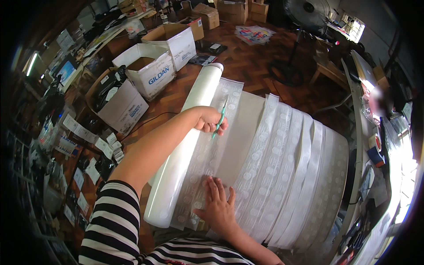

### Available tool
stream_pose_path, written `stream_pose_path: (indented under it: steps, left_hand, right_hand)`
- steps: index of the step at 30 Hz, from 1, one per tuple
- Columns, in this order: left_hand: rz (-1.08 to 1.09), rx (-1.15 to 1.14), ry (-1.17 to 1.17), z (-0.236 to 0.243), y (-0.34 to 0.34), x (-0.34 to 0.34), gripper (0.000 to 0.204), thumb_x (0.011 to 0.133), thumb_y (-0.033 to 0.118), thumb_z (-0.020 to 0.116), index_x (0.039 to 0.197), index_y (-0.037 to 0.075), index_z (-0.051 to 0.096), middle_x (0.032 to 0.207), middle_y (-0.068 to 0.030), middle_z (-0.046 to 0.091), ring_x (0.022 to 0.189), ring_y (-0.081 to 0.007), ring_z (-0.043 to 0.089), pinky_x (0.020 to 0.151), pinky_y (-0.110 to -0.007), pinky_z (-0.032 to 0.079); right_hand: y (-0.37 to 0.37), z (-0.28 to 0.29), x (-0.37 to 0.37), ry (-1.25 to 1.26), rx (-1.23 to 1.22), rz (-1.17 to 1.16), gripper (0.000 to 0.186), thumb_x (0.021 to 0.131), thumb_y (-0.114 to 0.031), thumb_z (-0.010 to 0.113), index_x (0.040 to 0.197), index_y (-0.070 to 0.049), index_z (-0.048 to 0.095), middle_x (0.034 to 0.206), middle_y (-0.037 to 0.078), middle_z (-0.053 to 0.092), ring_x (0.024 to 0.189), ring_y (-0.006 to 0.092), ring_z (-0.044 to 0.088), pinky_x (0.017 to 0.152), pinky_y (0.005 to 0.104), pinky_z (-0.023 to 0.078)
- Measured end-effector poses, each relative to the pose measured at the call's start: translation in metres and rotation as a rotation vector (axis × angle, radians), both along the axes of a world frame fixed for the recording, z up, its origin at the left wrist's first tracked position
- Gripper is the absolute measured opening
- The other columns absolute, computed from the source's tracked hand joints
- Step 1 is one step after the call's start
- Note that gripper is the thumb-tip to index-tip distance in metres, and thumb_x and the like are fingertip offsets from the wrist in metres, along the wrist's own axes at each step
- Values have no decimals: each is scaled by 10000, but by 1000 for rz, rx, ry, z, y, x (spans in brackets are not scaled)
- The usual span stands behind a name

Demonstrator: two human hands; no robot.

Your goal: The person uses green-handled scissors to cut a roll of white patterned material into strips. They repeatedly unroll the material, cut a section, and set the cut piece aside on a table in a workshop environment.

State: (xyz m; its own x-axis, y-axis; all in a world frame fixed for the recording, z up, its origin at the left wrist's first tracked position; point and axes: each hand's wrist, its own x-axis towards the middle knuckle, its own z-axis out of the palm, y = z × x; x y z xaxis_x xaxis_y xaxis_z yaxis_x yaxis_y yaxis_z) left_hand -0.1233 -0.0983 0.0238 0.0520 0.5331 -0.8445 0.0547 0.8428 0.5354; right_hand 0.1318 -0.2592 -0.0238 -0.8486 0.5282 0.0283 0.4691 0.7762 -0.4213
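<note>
A slim teal-handled tool with a thin pointed tip (pixel 220 115) is in my left hand (pixel 213 120); its exact kind is hard to tell. The fingers are closed around it, above a sheet of translucent printed film (pixel 204 152). Along the left side of the work surface lies a long, thick roll of glossy whitish film (pixel 174 174). My right hand (pixel 219 206) rests palm down near the front, fingers spread, at the sheet's right edge. A bare beige strip of surface (pixel 240 132) shows beyond that edge. Several translucent printed strips (pixel 276 150) lie side by side to the right.
White cardboard boxes (pixel 152 73) stand on the wooden floor at far left, beside a brown box holding black bags (pixel 119 108). A pedestal fan (pixel 304 11) stands at the back right. A cluttered bench (pixel 373 172) runs along the right. Paper slips (pixel 84 130) lie at left.
</note>
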Motion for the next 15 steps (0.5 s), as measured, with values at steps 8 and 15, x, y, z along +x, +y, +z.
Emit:
stream_pose_path:
  steps: [8, 15]
  left_hand:
    - [-23, -12, 33, -1, 46, -17, 148, 821, 163, 630, 832, 36, 555, 809, -103, 557, 397, 17, 300, 312, -127, 166]
    - [-19, -32, 78, -9, 95, -35, 163, 844, 185, 619, 797, 51, 539, 784, -72, 563, 389, 15, 296, 300, -123, 164]
  right_hand:
    - [2, 1, 1, 1, -26, 6, 922, 667, -490, 701, 1365, -7, 345, 1446, 112, 300, 1350, 266, 275, 1007, 598, 251]
    - [1, -5, 1, -18, -51, 24, 912, 679, -503, 697, 1372, -26, 347, 1462, 105, 281, 1374, 261, 235, 1012, 600, 239]
